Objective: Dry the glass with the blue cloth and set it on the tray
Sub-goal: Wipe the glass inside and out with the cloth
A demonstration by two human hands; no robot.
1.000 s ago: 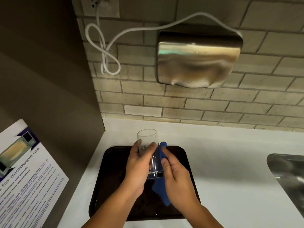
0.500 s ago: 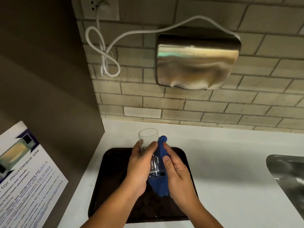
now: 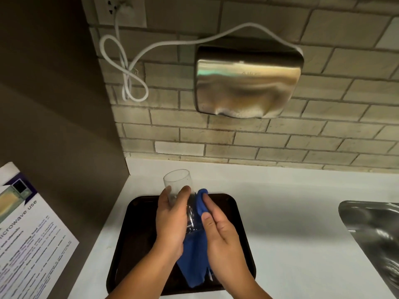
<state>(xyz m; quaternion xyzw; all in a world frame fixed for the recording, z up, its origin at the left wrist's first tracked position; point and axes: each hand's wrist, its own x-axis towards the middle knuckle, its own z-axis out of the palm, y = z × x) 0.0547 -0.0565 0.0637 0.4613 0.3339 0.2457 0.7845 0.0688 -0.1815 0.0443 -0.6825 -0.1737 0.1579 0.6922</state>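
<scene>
A clear drinking glass (image 3: 177, 182) is held above the dark tray (image 3: 138, 214), its open rim tilted away from me. My left hand (image 3: 171, 221) wraps around the glass from the left. My right hand (image 3: 224, 236) presses the blue cloth (image 3: 195, 255) against the glass's right side, with a fold of cloth poking up past my fingertips and the rest hanging down under the glass. The lower part of the glass is hidden by both hands and the cloth.
The tray lies on a white counter (image 3: 291, 212) against a brick wall. A steel sink (image 3: 375, 234) is at the right edge. A metal hand dryer (image 3: 248, 83) and looped white cord (image 3: 129, 67) hang on the wall. A microwave-use poster (image 3: 28, 238) sits on the brown panel at left.
My right hand has slid the cloth along the glass's side, and more cloth now hangs under the glass. The left hand has kept its grip.
</scene>
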